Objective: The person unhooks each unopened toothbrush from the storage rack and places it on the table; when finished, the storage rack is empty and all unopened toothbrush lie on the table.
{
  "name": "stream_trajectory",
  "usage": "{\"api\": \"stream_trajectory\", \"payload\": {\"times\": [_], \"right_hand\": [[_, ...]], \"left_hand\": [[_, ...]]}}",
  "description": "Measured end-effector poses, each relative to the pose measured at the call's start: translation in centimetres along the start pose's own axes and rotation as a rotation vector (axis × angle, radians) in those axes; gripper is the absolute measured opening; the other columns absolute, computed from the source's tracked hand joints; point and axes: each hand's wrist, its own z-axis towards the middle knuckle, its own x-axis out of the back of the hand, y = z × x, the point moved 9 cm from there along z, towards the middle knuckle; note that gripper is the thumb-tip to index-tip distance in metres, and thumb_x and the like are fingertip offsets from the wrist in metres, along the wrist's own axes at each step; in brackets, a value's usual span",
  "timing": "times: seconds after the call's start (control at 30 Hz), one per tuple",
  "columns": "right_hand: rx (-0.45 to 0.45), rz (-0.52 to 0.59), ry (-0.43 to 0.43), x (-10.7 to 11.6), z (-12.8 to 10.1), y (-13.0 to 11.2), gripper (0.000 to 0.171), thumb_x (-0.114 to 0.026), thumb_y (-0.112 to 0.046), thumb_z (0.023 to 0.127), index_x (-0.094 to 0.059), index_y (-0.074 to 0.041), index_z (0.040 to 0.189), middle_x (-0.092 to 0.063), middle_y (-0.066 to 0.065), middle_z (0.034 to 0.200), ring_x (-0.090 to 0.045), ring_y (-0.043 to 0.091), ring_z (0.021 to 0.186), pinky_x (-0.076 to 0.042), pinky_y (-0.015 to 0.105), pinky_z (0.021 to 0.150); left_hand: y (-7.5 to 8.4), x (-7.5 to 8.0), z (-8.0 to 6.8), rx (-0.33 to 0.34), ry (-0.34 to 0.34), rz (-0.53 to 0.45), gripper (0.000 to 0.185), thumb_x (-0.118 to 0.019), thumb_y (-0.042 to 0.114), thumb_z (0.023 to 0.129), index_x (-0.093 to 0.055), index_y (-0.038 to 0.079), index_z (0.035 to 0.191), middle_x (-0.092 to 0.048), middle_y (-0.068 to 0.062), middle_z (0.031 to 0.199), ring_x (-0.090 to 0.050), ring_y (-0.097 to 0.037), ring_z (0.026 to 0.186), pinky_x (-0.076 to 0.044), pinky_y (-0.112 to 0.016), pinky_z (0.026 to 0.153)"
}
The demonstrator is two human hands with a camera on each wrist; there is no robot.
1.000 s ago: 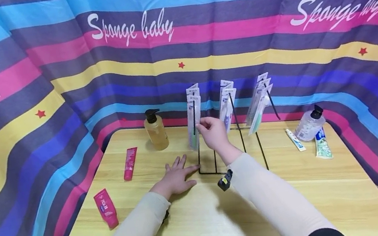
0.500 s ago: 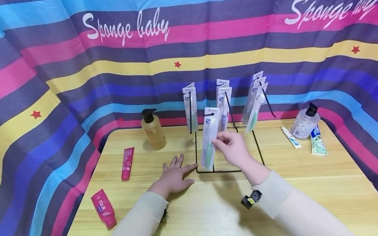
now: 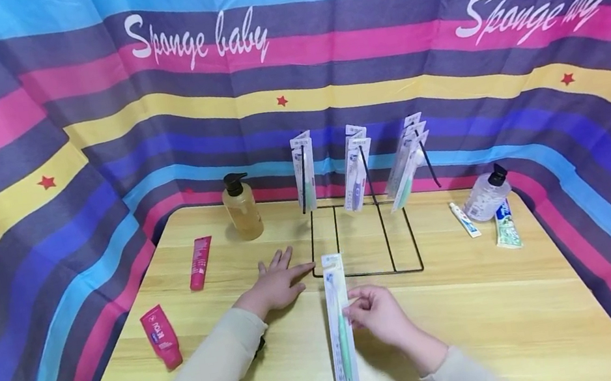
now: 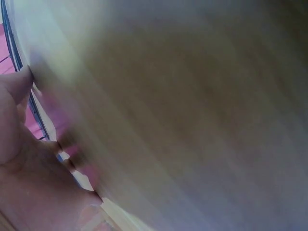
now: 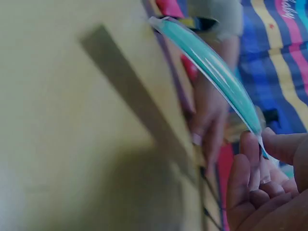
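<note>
My right hand [image 3: 380,314] pinches the edge of a packaged toothbrush [image 3: 340,323], a long clear pack on a white card with a green handle inside. In the right wrist view the toothbrush's green handle [image 5: 216,72] bulges under the plastic, thumb and fingers at its edge, and the pack's shadow falls on the table. My left hand [image 3: 277,285] lies flat with fingers spread, fingertips right at the front left corner of the black wire display rack [image 3: 368,272]. More packaged toothbrushes [image 3: 358,176] hang from the rack's hooks in three rows.
A pump bottle of amber liquid [image 3: 243,209] stands left of the rack, near two pink tubes [image 3: 200,263]. To the right are a clear pump bottle [image 3: 485,196], a small toothpaste tube [image 3: 465,220] and a larger green-and-blue tube [image 3: 506,227]. Striped curtain [image 3: 285,55] encloses the wooden table [image 3: 479,322].
My right hand has drawn one packaged toothbrush off the rack's left hook and brought it toward me, over the front of the table. My left hand has stayed by the rack's corner.
</note>
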Motion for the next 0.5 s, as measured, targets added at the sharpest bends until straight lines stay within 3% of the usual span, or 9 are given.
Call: {"api": "stream_trajectory", "payload": {"times": [0.17,0.3,0.5], "right_hand": [[-0.046,-0.030,-0.083,-2.6,-1.1,2.3,0.021,-0.071,0.008,0.093,-0.066,0.016,0.112,-0.073,0.013,0.074,-0.068,0.019,0.061,-0.059,0.028,0.054],[-0.070,-0.099,-0.105,-3.4,-1.4,3.5,0.015,-0.070,0.009,0.092,-0.069,0.014,0.106,-0.069,0.008,0.067,-0.065,0.013,0.056,-0.052,0.019,0.050],[-0.089,-0.217,-0.101,-3.4,-1.3,4.4,0.033,-0.075,0.005,0.091,-0.062,0.016,0.120,-0.069,0.004,0.066,-0.066,0.015,0.050,-0.052,0.022,0.047]], "left_hand": [[0.2,0.2,0.0,0.000,0.006,-0.010,0.052,-0.057,0.037,0.110,-0.047,0.038,0.161,-0.007,-0.021,0.176,-0.004,-0.047,0.160,-0.003,-0.081,0.118],[0.1,0.2,0.0,0.005,0.004,-0.009,0.052,-0.056,0.037,0.110,-0.046,0.038,0.161,-0.006,-0.021,0.176,-0.004,-0.047,0.161,-0.002,-0.080,0.118],[0.0,0.2,0.0,0.001,0.008,0.001,0.052,-0.056,0.038,0.110,-0.046,0.039,0.161,-0.007,-0.021,0.176,-0.005,-0.047,0.160,-0.004,-0.081,0.118]]}}
